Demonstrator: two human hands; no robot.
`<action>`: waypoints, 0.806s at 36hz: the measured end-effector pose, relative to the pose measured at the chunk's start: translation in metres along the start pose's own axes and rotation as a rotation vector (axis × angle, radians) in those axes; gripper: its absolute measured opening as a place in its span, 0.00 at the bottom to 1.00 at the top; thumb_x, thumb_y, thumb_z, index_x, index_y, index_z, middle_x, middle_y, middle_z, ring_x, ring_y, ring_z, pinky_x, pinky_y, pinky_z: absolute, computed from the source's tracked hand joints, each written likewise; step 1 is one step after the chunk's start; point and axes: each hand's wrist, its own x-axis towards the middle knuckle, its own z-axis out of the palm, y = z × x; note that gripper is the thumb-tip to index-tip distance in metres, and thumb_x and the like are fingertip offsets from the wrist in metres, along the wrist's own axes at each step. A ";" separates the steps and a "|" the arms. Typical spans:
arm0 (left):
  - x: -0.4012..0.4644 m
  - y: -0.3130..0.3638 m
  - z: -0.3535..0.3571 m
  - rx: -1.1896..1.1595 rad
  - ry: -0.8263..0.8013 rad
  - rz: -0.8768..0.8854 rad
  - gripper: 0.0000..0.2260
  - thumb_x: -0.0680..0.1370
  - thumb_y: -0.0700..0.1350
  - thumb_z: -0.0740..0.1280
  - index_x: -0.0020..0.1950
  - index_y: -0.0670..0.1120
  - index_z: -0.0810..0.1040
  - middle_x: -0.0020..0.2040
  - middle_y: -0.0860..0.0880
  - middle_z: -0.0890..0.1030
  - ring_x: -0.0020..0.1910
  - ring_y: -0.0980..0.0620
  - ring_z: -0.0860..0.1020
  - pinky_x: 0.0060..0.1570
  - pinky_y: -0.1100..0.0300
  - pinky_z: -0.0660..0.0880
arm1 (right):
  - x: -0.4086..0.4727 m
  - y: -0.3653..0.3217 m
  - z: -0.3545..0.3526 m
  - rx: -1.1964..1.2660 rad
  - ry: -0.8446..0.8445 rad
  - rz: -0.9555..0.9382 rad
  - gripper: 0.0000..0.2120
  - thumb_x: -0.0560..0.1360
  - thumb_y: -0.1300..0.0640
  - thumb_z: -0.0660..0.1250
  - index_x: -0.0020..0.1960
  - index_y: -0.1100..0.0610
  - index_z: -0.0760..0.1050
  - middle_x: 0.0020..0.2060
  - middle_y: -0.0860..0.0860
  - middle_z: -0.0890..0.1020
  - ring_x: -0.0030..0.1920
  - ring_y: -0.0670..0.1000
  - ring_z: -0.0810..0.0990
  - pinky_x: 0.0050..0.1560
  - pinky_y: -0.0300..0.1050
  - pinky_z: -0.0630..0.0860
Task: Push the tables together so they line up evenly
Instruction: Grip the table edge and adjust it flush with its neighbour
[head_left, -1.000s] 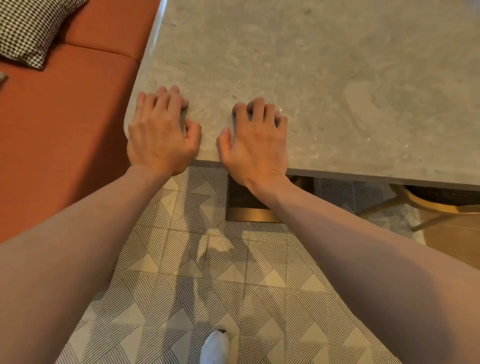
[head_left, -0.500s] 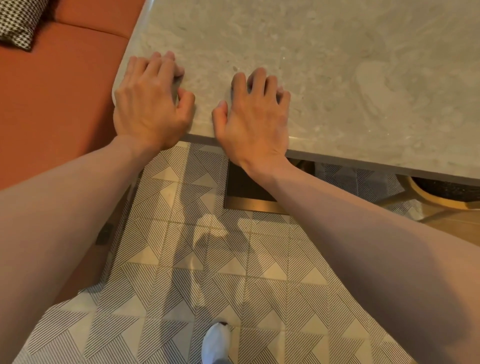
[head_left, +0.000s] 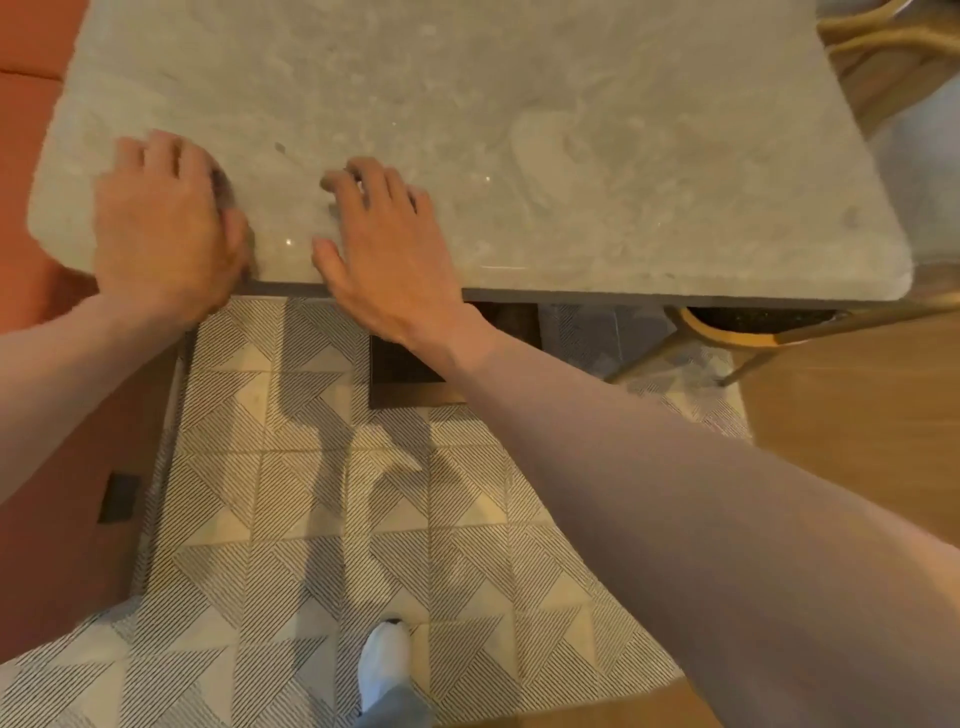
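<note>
One grey stone-look table (head_left: 571, 130) fills the upper part of the head view, its near edge running across the middle. My left hand (head_left: 161, 228) lies palm down on the top near the front left corner, blurred. Beside it to the right, my right hand (head_left: 384, 249) rests flat with fingers spread and its heel at the near edge. Neither hand wraps around anything. The table's dark pedestal base (head_left: 405, 379) shows under the edge, behind my right wrist. No second table is in view.
An orange bench (head_left: 31, 322) runs along the left, and the table's left corner overhangs it. Wooden chairs stand at the far right (head_left: 883, 57) and under the table's right end (head_left: 727, 332). My white shoe (head_left: 384, 660) is on the patterned tile floor (head_left: 291, 519).
The table's left corner now lies further left of my left hand and over the bench. Both hands stay flat on the top. More of the table's right end has come into view.
</note>
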 end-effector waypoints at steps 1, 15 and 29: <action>0.001 0.017 -0.002 -0.012 0.007 0.061 0.15 0.78 0.45 0.56 0.56 0.34 0.73 0.56 0.30 0.75 0.54 0.31 0.73 0.50 0.38 0.71 | -0.012 0.016 -0.011 -0.005 0.016 -0.003 0.22 0.78 0.48 0.58 0.68 0.56 0.72 0.66 0.53 0.74 0.66 0.52 0.72 0.67 0.48 0.66; -0.009 0.378 0.008 -0.248 -0.334 0.313 0.24 0.83 0.58 0.50 0.77 0.51 0.63 0.78 0.47 0.63 0.77 0.42 0.59 0.72 0.27 0.50 | -0.190 0.326 -0.144 -0.251 0.123 0.559 0.23 0.80 0.48 0.52 0.70 0.57 0.70 0.70 0.56 0.71 0.71 0.58 0.68 0.69 0.57 0.63; 0.026 0.512 0.050 -0.164 -0.164 0.216 0.25 0.82 0.56 0.49 0.73 0.43 0.66 0.73 0.43 0.68 0.73 0.44 0.65 0.69 0.27 0.53 | -0.197 0.450 -0.138 -0.207 0.062 0.354 0.27 0.80 0.37 0.49 0.68 0.54 0.68 0.65 0.56 0.71 0.68 0.57 0.68 0.69 0.51 0.61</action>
